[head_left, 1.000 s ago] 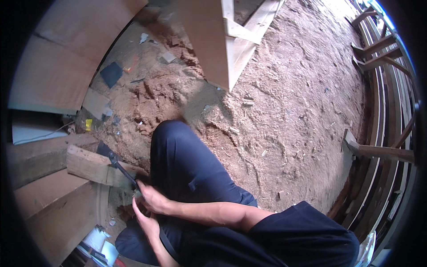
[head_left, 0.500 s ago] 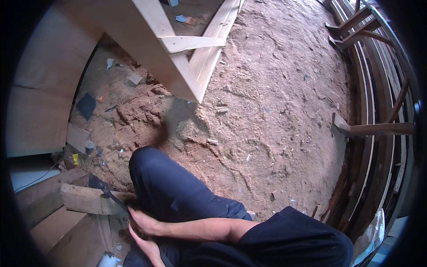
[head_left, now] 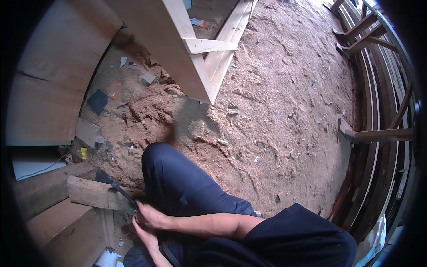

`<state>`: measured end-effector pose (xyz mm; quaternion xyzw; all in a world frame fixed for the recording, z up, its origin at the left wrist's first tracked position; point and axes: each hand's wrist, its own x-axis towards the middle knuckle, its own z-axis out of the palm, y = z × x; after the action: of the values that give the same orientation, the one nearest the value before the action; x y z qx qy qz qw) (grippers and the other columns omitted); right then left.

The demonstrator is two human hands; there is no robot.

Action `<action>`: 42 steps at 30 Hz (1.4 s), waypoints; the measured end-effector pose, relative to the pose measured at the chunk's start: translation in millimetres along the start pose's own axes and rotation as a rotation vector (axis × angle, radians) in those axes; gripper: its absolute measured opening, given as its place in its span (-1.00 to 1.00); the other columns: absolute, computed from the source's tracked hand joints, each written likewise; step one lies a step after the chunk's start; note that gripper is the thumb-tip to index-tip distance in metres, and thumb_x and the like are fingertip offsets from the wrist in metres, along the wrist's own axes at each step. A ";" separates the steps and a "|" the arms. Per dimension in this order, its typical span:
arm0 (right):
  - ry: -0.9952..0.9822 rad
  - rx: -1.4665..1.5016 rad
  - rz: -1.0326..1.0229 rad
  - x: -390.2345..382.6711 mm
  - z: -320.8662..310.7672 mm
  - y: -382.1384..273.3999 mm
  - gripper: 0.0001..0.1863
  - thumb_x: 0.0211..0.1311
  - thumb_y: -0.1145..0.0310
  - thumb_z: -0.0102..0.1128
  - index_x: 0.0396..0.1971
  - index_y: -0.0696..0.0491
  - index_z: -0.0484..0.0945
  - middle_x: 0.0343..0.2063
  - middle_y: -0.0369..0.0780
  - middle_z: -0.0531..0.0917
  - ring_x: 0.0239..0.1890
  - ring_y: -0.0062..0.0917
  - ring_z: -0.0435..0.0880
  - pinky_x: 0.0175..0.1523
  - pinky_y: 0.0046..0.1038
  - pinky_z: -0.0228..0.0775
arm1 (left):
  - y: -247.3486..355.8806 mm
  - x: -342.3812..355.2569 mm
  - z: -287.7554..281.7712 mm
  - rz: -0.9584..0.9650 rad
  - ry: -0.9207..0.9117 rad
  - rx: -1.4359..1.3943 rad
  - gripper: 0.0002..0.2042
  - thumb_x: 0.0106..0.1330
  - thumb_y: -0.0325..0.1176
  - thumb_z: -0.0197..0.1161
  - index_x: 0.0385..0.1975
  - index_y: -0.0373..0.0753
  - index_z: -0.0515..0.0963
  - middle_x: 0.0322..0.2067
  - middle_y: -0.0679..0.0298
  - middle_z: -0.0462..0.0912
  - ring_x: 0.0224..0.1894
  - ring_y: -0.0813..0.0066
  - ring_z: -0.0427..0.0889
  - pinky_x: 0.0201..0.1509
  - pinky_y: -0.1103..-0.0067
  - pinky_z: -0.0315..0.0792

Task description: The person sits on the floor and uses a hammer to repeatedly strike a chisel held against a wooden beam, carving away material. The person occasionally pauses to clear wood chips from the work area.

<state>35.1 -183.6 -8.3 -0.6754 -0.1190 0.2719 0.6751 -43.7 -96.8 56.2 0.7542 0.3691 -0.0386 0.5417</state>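
Observation:
In the lower left, my right hand (head_left: pixel 151 218) is closed on the handle of a long dark tool (head_left: pixel 122 191), whose flat dark head lies by a wooden beam (head_left: pixel 95 192). Just below it, my left hand (head_left: pixel 143 233) is closed at the tool's lower end; what its fingers hold is hidden behind my right hand. My bent knee in dark trousers (head_left: pixel 164 164) rises right of the beam, and my right forearm crosses in front of that leg.
A pale wooden frame (head_left: pixel 213 71) stands ahead, beside a large board (head_left: pixel 49 84) at upper left. Wood boxes (head_left: pixel 66 231) and more beams are at left. Sawdust and scraps cover the ground (head_left: pixel 284 111). Timber rails and supports (head_left: pixel 378 133) line the right side.
My view has shifted, so the frame and ground sit lower in the picture than a second ago. My hands remain together on the tool, with little visible change between them.

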 end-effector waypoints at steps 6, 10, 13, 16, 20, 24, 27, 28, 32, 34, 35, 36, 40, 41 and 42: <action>-0.015 0.100 -0.021 -1.5 8.7 10.6 -0.09 0.04 0.51 0.42 0.39 0.41 0.16 -0.18 0.25 0.65 -0.08 0.11 0.70 -0.02 -0.11 0.57 | -79.6 40.8 -17.4 0.143 -0.074 -0.029 -0.53 0.47 -0.43 0.24 0.35 -0.35 0.42 0.18 0.12 0.59 0.13 0.33 0.62 0.25 0.38 0.53; 0.069 0.040 -0.121 2.5 6.3 22.7 -0.01 -0.07 0.48 0.54 0.39 0.34 0.19 -0.13 0.20 0.64 0.01 0.07 0.67 0.07 -0.12 0.54 | -61.3 37.3 -4.8 -0.148 -0.004 -0.592 -0.50 0.60 -0.09 -0.03 0.34 -0.33 0.43 0.19 0.06 0.58 0.15 0.18 0.64 0.25 0.30 0.56; 0.081 -0.017 -0.246 0.1 3.0 18.5 0.05 -0.09 0.40 0.63 0.41 0.29 0.19 -0.12 0.16 0.65 0.03 0.03 0.68 0.10 -0.13 0.53 | -54.4 38.4 -8.2 -0.129 -0.051 -0.684 -0.53 0.60 -0.18 -0.03 0.33 -0.37 0.47 0.23 0.01 0.59 0.19 0.20 0.64 0.31 0.32 0.53; 0.058 -0.035 -0.214 -5.8 -11.4 -5.6 0.09 -0.02 0.30 0.65 0.47 0.28 0.15 0.08 0.19 0.61 0.19 0.01 0.62 0.27 -0.16 0.47 | -45.7 30.5 -5.7 0.226 0.029 -0.255 -0.61 0.54 -0.41 0.04 0.28 -0.43 0.50 0.22 0.02 0.62 0.18 0.23 0.65 0.30 0.31 0.52; -0.019 -0.063 -0.132 0.2 -13.6 -0.4 0.20 0.01 0.15 0.69 0.54 0.24 0.08 0.40 0.13 0.42 0.48 -0.12 0.38 0.56 -0.22 0.20 | -31.4 23.6 -8.0 0.292 0.158 0.127 -0.62 0.40 -0.64 0.11 0.22 -0.49 0.53 0.11 -0.11 0.69 0.19 0.15 0.68 0.28 0.31 0.50; -0.003 -0.149 -0.105 -0.6 -13.1 -3.2 0.21 0.02 0.02 0.69 0.53 0.25 0.11 0.42 0.12 0.41 0.49 -0.12 0.36 0.59 -0.23 0.15 | -49.3 32.7 -15.8 0.294 0.295 0.197 -0.63 0.36 -0.59 0.22 0.17 -0.50 0.55 0.07 -0.18 0.69 0.14 -0.04 0.69 0.25 0.27 0.50; 0.024 -0.096 -0.192 -6.0 -13.7 -13.9 0.21 0.03 -0.03 0.68 0.52 0.26 0.13 0.43 0.12 0.39 0.51 -0.13 0.33 0.60 -0.22 0.12 | -45.0 31.7 -18.6 0.354 0.296 0.123 -0.63 0.35 -0.58 0.23 0.15 -0.50 0.55 0.06 -0.16 0.70 0.15 -0.05 0.68 0.25 0.25 0.49; 0.011 -0.076 -0.194 -7.2 -15.8 -18.5 0.21 0.03 -0.02 0.68 0.52 0.26 0.13 0.44 0.12 0.38 0.52 -0.13 0.32 0.60 -0.22 0.11 | -44.8 32.7 -18.0 0.350 0.294 0.105 -0.63 0.35 -0.58 0.23 0.15 -0.50 0.55 0.06 -0.16 0.70 0.15 -0.05 0.68 0.26 0.25 0.49; 0.004 -0.097 -0.105 -6.1 -14.9 -8.1 0.21 0.03 -0.01 0.68 0.52 0.25 0.12 0.46 0.11 0.35 0.55 -0.15 0.26 0.62 -0.23 0.07 | -40.2 29.1 -17.2 0.349 0.281 0.073 -0.64 0.35 -0.58 0.23 0.14 -0.50 0.55 0.06 -0.15 0.70 0.16 -0.03 0.68 0.26 0.26 0.49; 0.010 -0.079 -0.120 -1.7 -13.1 5.1 0.21 0.03 0.00 0.68 0.52 0.25 0.12 0.47 0.11 0.34 0.56 -0.15 0.25 0.63 -0.24 0.04 | -41.0 29.9 -16.7 0.364 0.279 0.068 -0.64 0.35 -0.58 0.23 0.14 -0.50 0.56 0.06 -0.14 0.70 0.16 -0.02 0.68 0.26 0.27 0.50; 0.006 -0.070 -0.128 -2.5 -12.5 1.9 0.21 0.02 0.01 0.69 0.52 0.25 0.12 0.47 0.11 0.33 0.56 -0.15 0.24 0.64 -0.24 0.03 | -44.1 32.2 -18.8 0.371 0.287 0.063 -0.64 0.35 -0.58 0.23 0.14 -0.50 0.56 0.06 -0.13 0.70 0.15 0.00 0.69 0.25 0.28 0.51; -0.001 -0.050 -0.134 -4.0 -12.3 -1.1 0.21 0.02 0.01 0.69 0.52 0.25 0.12 0.48 0.11 0.33 0.56 -0.15 0.23 0.64 -0.24 0.02 | -47.6 33.6 -20.0 0.378 0.293 0.056 -0.64 0.36 -0.59 0.23 0.14 -0.50 0.56 0.06 -0.13 0.70 0.15 0.02 0.70 0.24 0.29 0.52; 0.009 -0.043 -0.174 -7.8 -15.6 -11.0 0.23 0.01 0.04 0.70 0.53 0.26 0.09 0.49 0.11 0.30 0.58 -0.16 0.19 0.65 -0.25 -0.02 | -44.1 32.2 -20.9 0.338 0.260 0.037 -0.65 0.39 -0.57 0.24 0.16 -0.51 0.55 0.09 -0.08 0.71 0.14 0.12 0.72 0.25 0.34 0.55; 0.011 -0.055 -0.191 -6.8 -14.5 -10.4 0.24 0.00 0.04 0.70 0.54 0.26 0.08 0.50 0.11 0.29 0.59 -0.16 0.18 0.66 -0.24 -0.03 | -36.5 27.1 -22.7 0.325 0.268 0.062 -0.65 0.41 -0.56 0.24 0.16 -0.51 0.54 0.10 -0.07 0.71 0.15 0.15 0.72 0.25 0.35 0.55; 0.011 -0.042 -0.202 -5.8 -12.8 -9.7 0.24 0.01 0.05 0.70 0.54 0.26 0.08 0.50 0.11 0.28 0.59 -0.16 0.17 0.66 -0.24 -0.04 | -32.2 23.8 -24.5 0.310 0.277 0.087 -0.65 0.42 -0.55 0.25 0.17 -0.51 0.54 0.11 -0.06 0.70 0.16 0.17 0.72 0.26 0.36 0.55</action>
<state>39.1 -197.0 1.6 -0.6754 -0.1884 0.1961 0.6855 -54.1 -59.3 29.9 0.8227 0.3176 0.1336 0.4521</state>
